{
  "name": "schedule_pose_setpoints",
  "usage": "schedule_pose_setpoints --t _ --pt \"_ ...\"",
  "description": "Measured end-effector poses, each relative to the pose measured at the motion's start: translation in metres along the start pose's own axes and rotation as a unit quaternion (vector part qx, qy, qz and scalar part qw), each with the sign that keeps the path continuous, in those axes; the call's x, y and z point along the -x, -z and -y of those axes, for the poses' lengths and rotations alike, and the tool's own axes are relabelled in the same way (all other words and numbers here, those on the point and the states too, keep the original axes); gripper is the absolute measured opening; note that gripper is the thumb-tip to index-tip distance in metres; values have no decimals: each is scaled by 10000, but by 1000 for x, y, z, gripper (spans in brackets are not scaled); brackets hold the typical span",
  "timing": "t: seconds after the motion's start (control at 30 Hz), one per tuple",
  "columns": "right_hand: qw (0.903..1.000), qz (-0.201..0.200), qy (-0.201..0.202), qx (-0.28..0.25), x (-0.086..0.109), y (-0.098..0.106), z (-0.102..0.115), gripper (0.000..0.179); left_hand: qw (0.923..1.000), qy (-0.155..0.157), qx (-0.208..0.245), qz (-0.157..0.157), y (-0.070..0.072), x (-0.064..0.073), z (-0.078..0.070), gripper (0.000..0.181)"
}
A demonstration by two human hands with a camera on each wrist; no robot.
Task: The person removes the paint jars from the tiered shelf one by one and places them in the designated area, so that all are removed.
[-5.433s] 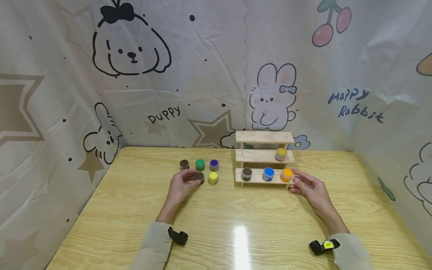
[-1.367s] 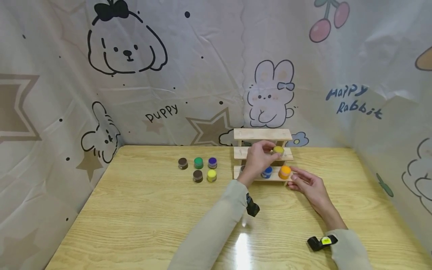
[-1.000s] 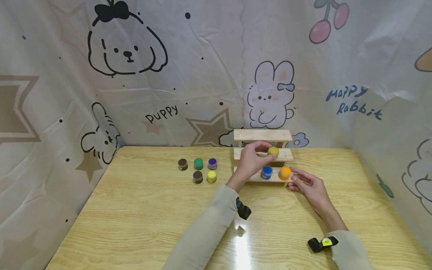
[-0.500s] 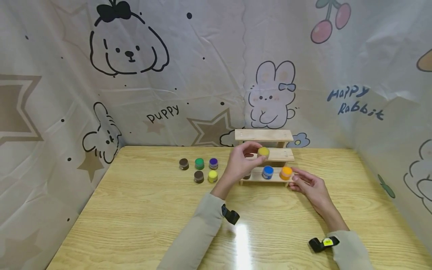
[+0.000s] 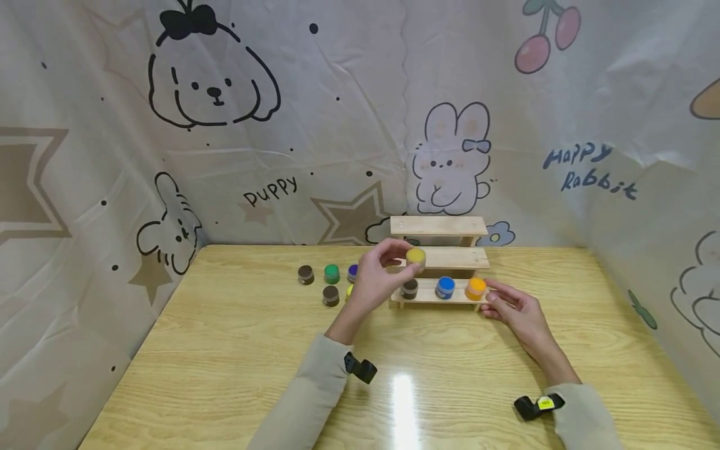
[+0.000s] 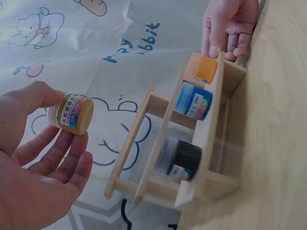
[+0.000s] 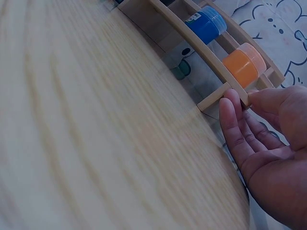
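Observation:
My left hand (image 5: 372, 282) pinches a small ochre-yellow paint jar (image 6: 76, 115) between thumb and fingertips. The jar is up in the air, in front of the left end of a three-step wooden display rack (image 5: 439, 225). On the rack's lowest step stand a dark brown jar (image 5: 409, 289), a blue jar (image 5: 445, 287) and an orange jar (image 5: 475, 288). With thumb above and fingers below, my right hand (image 7: 273, 139) grips the right end of that step, close beside the orange jar. The middle and top steps hold no jar.
Left of the rack, more paint jars stand on the wooden table (image 5: 225, 375): a green jar (image 5: 332, 273), two dark brown ones, and a purple and a yellow one partly hidden by my left hand. A printed curtain (image 5: 349, 125) hangs behind the table.
Earlier, my left hand let go of a brown jar on the table and took the ochre jar off the middle step. It has since carried it leftward. My right hand stays at the rack.

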State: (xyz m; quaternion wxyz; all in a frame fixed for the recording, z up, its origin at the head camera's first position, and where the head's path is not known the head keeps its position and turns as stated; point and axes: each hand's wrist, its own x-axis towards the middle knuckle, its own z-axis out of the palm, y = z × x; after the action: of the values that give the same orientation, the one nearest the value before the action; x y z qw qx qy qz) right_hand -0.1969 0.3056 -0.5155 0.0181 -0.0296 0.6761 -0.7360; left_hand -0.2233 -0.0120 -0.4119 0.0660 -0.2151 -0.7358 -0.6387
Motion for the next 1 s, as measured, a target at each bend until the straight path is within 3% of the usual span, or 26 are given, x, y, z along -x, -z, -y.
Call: schedule_pose_setpoints --t 0.27,0.67,1.0 --pt "10000 44 38 27 1 1 -1 58 9993 -32 -73 -375 18 24 15 31" --pt "9999 -11 64 101 0 2 0 55 9975 -67 -329 -617 55 50 20 31" --pt "9998 -74 -16 210 0 1 1 56 9946 260 -417 -918 85 69 30 33"
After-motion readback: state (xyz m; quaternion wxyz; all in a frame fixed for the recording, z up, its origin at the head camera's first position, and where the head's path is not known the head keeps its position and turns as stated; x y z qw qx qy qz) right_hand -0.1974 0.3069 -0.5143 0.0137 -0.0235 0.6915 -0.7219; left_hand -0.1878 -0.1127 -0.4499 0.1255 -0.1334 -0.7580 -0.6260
